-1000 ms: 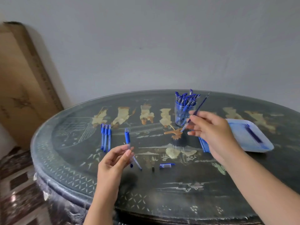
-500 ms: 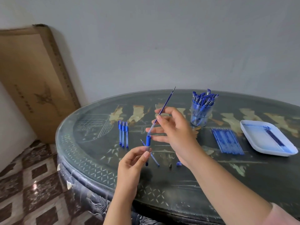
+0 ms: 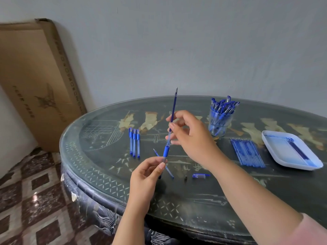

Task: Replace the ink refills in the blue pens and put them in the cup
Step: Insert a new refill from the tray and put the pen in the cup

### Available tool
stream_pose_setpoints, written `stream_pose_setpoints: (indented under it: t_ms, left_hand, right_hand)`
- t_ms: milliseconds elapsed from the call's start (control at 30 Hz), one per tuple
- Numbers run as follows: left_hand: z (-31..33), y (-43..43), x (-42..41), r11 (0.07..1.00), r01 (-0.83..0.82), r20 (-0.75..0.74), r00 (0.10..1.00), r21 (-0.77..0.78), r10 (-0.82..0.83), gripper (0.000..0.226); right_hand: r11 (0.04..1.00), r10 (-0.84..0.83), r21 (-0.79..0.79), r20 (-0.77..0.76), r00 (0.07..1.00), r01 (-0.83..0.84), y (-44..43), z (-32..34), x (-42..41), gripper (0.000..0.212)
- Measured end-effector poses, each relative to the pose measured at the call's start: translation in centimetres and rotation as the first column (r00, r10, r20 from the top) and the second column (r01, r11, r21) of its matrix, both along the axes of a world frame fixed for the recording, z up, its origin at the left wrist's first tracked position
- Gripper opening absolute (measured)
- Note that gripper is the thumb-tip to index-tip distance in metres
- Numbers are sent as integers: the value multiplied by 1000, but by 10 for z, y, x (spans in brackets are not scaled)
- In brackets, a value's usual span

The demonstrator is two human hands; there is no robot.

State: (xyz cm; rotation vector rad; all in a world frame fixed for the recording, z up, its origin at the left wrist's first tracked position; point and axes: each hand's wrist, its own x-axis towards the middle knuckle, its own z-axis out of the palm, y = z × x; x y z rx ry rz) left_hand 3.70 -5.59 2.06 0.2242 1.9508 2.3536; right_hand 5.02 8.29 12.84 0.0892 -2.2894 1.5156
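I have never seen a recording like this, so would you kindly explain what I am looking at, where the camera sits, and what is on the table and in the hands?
There is no machine here, only a person's two bare hands. The single picture comes from a camera worn on the head, looking forward and down.

The left hand pinches a pen barrel near its lower end. The right hand pinches an ink refill, tip up, which appears to be entering the barrel.

On the round table lie three blue pens, a loose refill, a small black part, a blue cap, a row of refills, a white tray and a clear cup full of pens.
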Motion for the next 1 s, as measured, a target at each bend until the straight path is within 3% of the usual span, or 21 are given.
stream_pose_setpoints:
  t_ms: [233,433,733,1000]
  left_hand:
    - [1,0,0,1000,3,1,1000,-12,-3,14]
    - [1,0,1,999,25,-6,1000,-20,-25,14]
    - [2,-1,0,999,43,9,999,-14,-43,13]
    - [1,0,-2,999,33,-6,999,10,-33,15]
  right_hand:
    - [999,3,-39,56,998,-1,3,7,1,6]
    - [999,-6,43,71,997,3,8,8,0,6]
    - [995,30,-95,94,995,-21,7,4,3,7]
    - [987,15,156,83,996,-28,7,-9,0,11]
